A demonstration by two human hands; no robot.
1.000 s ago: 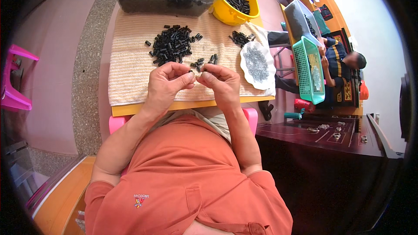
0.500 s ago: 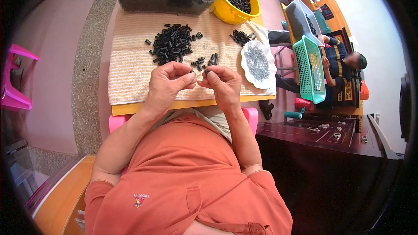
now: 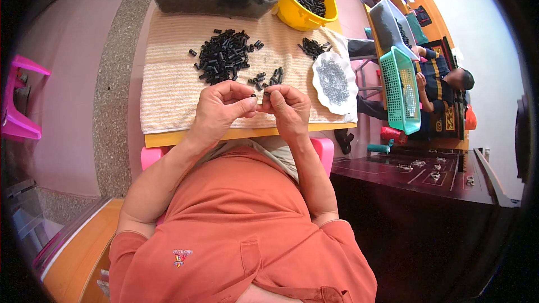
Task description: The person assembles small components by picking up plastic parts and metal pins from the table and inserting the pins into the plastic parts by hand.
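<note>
Over the near edge of the striped towel (image 3: pixel 174 98), my left hand (image 3: pixel 223 108) pinches a small black cylindrical piece (image 3: pixel 253 96) between thumb and fingertips. My right hand (image 3: pixel 289 109), fingertips almost touching the left ones, is closed on another small black piece (image 3: pixel 267 93), mostly covered by the thumb. Just beyond my fingers lies a small group of black cylindrical pieces (image 3: pixel 259 80). Farther off is a larger heap of the same pieces (image 3: pixel 222 56). To the right, a white scalloped plate (image 3: pixel 341 108) holds many small clear or silvery bits, too small to name.
At the table's far side stand a clear plastic bin (image 3: pixel 208 3) and a yellow basin (image 3: pixel 297 19), both full of black pieces. Another small pile (image 3: pixel 314 48) lies beside the plate. A co-worker (image 3: pixel 441 81) sits at right near a green basket (image 3: pixel 391 92). A pink stool (image 3: pixel 25 98) stands left.
My hands have drawn slightly closer together, the left shifting a little to the right. The small black pieces stay pinched in both. The whole view has shifted slightly.
</note>
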